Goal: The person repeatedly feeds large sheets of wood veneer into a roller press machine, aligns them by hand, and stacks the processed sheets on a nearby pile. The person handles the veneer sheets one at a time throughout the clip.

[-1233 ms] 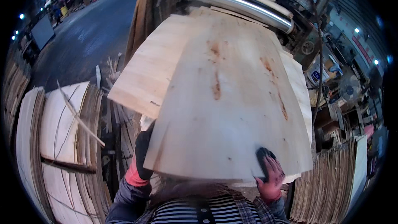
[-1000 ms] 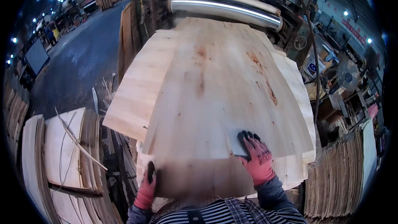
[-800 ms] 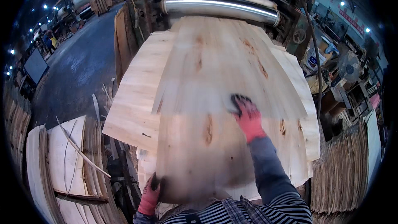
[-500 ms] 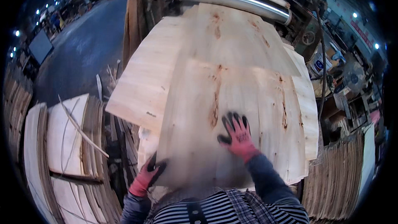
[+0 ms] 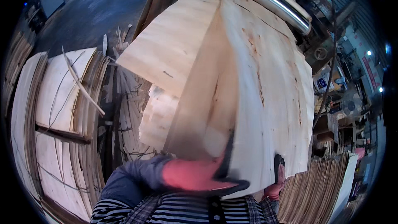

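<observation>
left hand — moved inward; veneer sheet — left side now raised

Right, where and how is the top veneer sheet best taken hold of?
The top veneer sheet probably suits a pinching grip at its left edge's near end, coming from the left: that edge stands raised off the sheet beneath, so both faces seem reachable.

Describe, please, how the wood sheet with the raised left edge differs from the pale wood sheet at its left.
Pose: the raised sheet curls up along its left edge, while the left sheet lies nearly flat.
Marks: the raised sheet has long brown streaks; the left sheet shows a small dark mark.
Contact: the left hand is at the raised sheet, not the left sheet.
Both are thin.
</observation>
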Demonstrator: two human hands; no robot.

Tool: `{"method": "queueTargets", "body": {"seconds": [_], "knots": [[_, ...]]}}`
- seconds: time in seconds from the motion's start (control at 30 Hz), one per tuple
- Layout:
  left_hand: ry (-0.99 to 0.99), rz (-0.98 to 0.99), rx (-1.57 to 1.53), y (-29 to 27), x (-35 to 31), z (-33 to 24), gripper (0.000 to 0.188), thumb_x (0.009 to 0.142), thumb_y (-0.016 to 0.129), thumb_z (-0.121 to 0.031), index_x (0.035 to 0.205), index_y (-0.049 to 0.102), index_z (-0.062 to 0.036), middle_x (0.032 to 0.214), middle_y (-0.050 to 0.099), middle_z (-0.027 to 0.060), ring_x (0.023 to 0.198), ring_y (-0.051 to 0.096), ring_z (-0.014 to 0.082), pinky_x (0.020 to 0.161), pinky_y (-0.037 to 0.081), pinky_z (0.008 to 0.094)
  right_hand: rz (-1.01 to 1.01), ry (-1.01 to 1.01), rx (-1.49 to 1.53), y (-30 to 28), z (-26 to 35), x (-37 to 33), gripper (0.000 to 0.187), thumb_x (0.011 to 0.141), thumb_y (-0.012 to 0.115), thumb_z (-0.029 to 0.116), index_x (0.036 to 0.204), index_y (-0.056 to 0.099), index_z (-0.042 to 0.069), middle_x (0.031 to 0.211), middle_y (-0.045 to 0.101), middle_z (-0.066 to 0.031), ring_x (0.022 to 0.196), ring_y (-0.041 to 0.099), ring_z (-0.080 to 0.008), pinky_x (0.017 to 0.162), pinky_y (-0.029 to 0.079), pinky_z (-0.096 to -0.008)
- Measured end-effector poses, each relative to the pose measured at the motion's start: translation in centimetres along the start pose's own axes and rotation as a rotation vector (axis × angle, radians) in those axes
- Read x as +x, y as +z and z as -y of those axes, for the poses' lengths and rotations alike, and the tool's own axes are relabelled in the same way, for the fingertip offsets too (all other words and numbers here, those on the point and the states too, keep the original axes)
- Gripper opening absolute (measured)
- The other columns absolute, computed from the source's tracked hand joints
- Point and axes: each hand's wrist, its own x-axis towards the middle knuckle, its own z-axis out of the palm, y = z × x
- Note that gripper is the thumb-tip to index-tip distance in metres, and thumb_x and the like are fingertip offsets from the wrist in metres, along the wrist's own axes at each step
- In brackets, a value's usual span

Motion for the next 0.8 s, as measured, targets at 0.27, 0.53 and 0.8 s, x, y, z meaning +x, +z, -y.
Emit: {"method": "queueTargets", "body": {"seconds": [0.27, 0.53, 0.8], "knots": [[0.096, -0.967, -0.498, -0.6, -2.1, 10.1, 0.048, 0.08, 0.054, -0.009, 0.123, 0.037, 0.0037, 0.115, 0.05, 0.0141, 0.103, 0.051, 0.0243, 0.086, 0.041, 0.0321, 0.322, -0.297, 0.006, -1.3, 10.8, 8.9, 0.05, 0.058, 0.063, 0.025, 0.105, 0.057, 0.01, 0.11, 0.05, -0.0157, 0.101, 0.049, -0.0324, 0.086, 0.04, -0.0427], [-0.112, -1.161, -0.242, 4.1, 1.9, 14.1, 0.054, 0.076, 0.054, -0.007, 0.125, 0.034, 0.0028, 0.124, 0.041, 0.0198, 0.113, 0.042, 0.0314, 0.095, 0.034, 0.041, 0.315, -0.275, 0.003, 4.3, 10.3, 19.3, 0.053, 0.07, 0.058, 0.022, 0.121, 0.046, 0.015, 0.118, 0.047, -0.0138, 0.106, 0.047, -0.0298, 0.089, 0.038, -0.0414], [-0.355, -0.906, 0.282, 6.8, 3.2, 17.8, 0.082, 0.063, 0.062, -0.01, 0.133, 0.02, -0.0009, 0.127, 0.033, 0.0247, 0.111, 0.037, 0.042, 0.093, 0.032, 0.0448, -0.089, -0.284, 0.13, 13.5, 5.1, 30.0, 0.052, 0.071, 0.061, 0.023, 0.12, 0.046, 0.014, 0.12, 0.047, -0.0098, 0.111, 0.044, -0.0281, 0.092, 0.035, -0.043]]}}
